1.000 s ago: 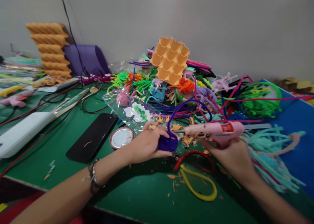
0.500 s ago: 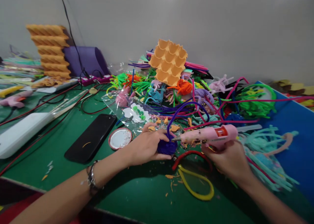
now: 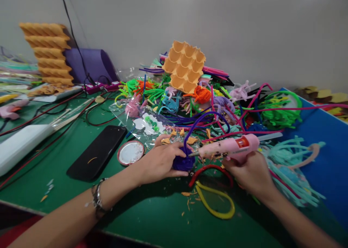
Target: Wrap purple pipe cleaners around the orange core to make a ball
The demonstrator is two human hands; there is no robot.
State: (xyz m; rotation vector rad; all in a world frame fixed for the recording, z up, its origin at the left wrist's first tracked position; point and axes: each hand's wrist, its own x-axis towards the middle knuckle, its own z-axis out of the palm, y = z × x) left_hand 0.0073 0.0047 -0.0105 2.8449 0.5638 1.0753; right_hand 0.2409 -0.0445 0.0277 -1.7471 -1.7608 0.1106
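My left hand (image 3: 160, 159) has its fingers closed around a dark purple coiled pipe-cleaner piece (image 3: 184, 163), whose loose end (image 3: 199, 116) arches up and to the right. A pink hot glue gun (image 3: 228, 148) is gripped in my right hand (image 3: 251, 175). Its metal nozzle (image 3: 193, 154) points left and meets the top of the purple piece, close to my left fingertips; whether glue comes out is too small to see. Below the gun lie a red bent pipe cleaner (image 3: 210, 168) and a yellow loop (image 3: 217, 213).
Left of my hand are a white lid (image 3: 131, 153) and a black phone (image 3: 96, 152). Colourful pipe-cleaner bundles (image 3: 171, 101) pile up behind, with an orange egg carton (image 3: 185, 66) on top. A second pink glue gun (image 3: 12, 110) and red cables lie far left. A blue board (image 3: 323, 150) stands right.
The view has shifted slightly, so everything sits a little further left. The glue gun's nozzle stays at the purple piece, and both hands keep their hold.
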